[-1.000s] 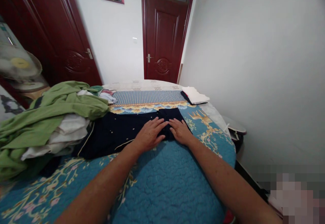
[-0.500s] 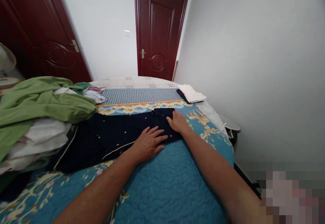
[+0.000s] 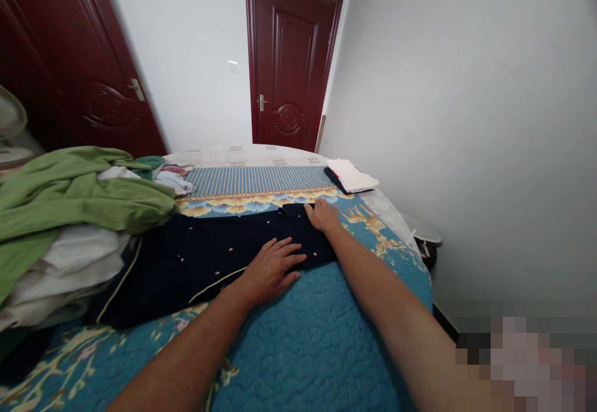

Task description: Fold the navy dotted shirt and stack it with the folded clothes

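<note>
A navy garment (image 3: pixel 205 247) with small pale motifs and cream piping lies stretched across the bed, its right end folded over. My left hand (image 3: pixel 275 269) rests flat and open on its near side, fingers spread toward the right. At the far right corner of the folded end is my right hand (image 3: pixel 324 218); its thumb lies on the cloth and its fingers curl over the edge, their tips hidden. The garment's left end runs under or against a heap of clothes, where a green garment (image 3: pixel 93 194) lies over white cloth (image 3: pixel 84 253).
A blue patterned quilt (image 3: pixel 303 337) covers the bed. Folded white cloth (image 3: pixel 352 175) sits on dark cloth at the far right. Small crumpled clothes (image 3: pixel 172 180) lie at the back left. A round-topped stool (image 3: pixel 426 234) stands beside the bed near the right wall.
My right hand has shifted slightly toward the far edge, its spread fingers now curled over the cloth. My left hand stays on the garment. The view has tilted up slightly.
</note>
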`<state>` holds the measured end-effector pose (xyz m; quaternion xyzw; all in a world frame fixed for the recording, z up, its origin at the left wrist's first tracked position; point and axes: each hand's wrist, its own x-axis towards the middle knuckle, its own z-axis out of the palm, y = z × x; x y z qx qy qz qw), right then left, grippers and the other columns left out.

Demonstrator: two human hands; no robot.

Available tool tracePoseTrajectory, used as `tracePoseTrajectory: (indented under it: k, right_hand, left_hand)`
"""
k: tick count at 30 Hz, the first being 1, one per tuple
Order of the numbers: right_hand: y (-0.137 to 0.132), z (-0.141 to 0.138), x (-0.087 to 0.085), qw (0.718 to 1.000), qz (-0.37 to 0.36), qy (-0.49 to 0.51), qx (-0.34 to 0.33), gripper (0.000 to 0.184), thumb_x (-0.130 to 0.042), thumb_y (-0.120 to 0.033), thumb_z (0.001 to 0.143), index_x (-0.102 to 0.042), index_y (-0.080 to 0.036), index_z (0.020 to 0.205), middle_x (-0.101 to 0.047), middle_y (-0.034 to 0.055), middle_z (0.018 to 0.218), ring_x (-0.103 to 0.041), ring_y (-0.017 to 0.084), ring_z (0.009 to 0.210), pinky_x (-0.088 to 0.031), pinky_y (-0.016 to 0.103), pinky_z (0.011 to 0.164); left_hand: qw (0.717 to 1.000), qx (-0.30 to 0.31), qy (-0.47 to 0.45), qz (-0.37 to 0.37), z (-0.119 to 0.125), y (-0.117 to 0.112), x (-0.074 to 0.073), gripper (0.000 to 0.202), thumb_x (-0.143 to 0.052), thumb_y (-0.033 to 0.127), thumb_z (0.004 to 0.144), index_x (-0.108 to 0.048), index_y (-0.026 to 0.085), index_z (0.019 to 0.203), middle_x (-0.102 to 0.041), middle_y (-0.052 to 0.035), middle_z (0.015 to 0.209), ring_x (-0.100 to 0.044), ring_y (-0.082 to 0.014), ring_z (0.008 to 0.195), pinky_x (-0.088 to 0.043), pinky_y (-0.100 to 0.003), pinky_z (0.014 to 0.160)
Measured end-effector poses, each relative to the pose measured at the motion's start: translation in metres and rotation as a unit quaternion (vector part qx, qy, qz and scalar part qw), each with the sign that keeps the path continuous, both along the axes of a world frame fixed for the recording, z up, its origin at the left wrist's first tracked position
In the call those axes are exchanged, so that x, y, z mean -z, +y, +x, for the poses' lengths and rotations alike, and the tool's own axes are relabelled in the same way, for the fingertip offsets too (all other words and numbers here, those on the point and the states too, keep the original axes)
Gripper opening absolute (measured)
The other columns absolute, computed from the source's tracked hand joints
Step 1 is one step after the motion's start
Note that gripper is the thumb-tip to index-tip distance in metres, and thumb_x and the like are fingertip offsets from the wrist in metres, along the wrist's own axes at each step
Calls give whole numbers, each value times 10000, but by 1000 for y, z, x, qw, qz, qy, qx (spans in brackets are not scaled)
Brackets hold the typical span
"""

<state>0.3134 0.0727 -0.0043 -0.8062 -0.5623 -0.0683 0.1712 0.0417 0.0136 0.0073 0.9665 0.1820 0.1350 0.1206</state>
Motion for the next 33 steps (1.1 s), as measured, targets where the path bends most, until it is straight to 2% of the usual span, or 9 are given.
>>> tracePoseTrajectory:
  k: [6,12,18,24,26,29,31,33]
  right_hand:
    - [-17,-7,0,998,47,-27,15,545,-374,-482,1104,-604,-100,1417,-607,235,1479,-521,328,1415,-293,525,1224]
    - [-49,-8,1,1000,10,-4,-4,593,-376,-528,1098,-548,-110,1482,-566,228,1528,-504,339,1429,-319,522,1210]
    - [-92,-1,5,999,-42,-9,-18,685,-353,-579,1097,-407,-146,1625,-437,188,1657,-362,344,1545,-246,535,1258]
    - [-132,1,11,998,-56,-10,-32,725,-346,-603,1087,-373,-147,1650,-377,187,1695,-304,380,1576,-219,591,1265]
    - [-139,2,13,998,-36,-14,-47,721,-368,-572,1083,-383,-115,1639,-419,203,1666,-354,368,1551,-251,556,1261]
    - [-142,5,15,999,16,6,-50,679,-424,-480,1063,-433,-62,1598,-562,227,1536,-498,330,1443,-341,463,1221]
    - [-138,11,11,997,49,51,-25,635,-457,-423,1036,-494,-66,1560,-660,208,1409,-587,312,1337,-399,427,1172]
    - [-130,19,2,990,61,123,9,589,-480,-402,1008,-573,-97,1503,-730,173,1273,-652,295,1232,-453,405,1109]
  left_hand:
    - [1000,7,-19,5,-2,2,2,431,-611,362,1005,-662,310,1430,-589,-75,1573,-446,-326,1532,-306,-620,1263]
    - [999,12,-22,26,-1,0,3,416,-586,354,1017,-668,299,1421,-615,-81,1546,-483,-312,1506,-312,-606,1260]
    - [999,1,-29,43,1,-4,3,389,-602,332,1006,-701,290,1380,-648,-91,1507,-523,-305,1471,-305,-597,1258]
    - [998,-5,-32,58,-1,-7,2,348,-623,308,990,-732,283,1320,-676,-86,1470,-556,-307,1432,-294,-614,1253]
    - [997,-3,-42,67,-1,-8,1,298,-624,292,983,-761,268,1247,-705,-88,1422,-577,-305,1405,-283,-622,1258]
    - [994,3,-70,89,-2,-10,-1,221,-582,263,993,-789,233,1065,-758,-85,1299,-606,-296,1366,-249,-627,1277]
    - [990,0,-92,108,-2,-11,-3,230,-552,258,1005,-779,219,1004,-776,-83,1229,-610,-292,1358,-230,-621,1288]
    - [986,-9,-111,123,-2,-11,-4,227,-547,262,1009,-768,216,1025,-781,-82,1192,-605,-291,1362,-225,-612,1294]
